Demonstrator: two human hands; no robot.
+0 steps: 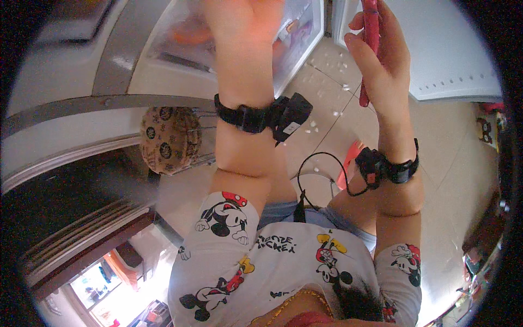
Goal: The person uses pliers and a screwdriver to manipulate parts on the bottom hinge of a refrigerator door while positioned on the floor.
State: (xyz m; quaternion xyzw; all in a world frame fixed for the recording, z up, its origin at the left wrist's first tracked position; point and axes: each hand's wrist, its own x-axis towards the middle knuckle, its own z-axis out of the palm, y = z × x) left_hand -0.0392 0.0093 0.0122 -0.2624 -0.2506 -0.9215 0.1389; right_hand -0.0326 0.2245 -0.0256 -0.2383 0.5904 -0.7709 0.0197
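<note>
Red stick-like tool (371, 32) is in the right hand (392, 57), thumb and fingers wrapped round it, far right of the scene. Its far end runs out of view, so I can't say exactly what it is. The left hand (248, 19) reaches over an open, frosty white freezer compartment (316, 35) on the far left, but it's washed out and cut off, so honestly can't tell whether it's spread, curled or holding something. White fridge door (455, 49) hangs to the right of the right hand. Bits of ice, looks like (347, 87), are scattered on the tiled floor (444, 147) between the arms. Over left there's a round stool with a brown patterned cover (170, 139). Both wrists wear black straps, and a thin black cable (327, 153) loops beside the right one.
</note>
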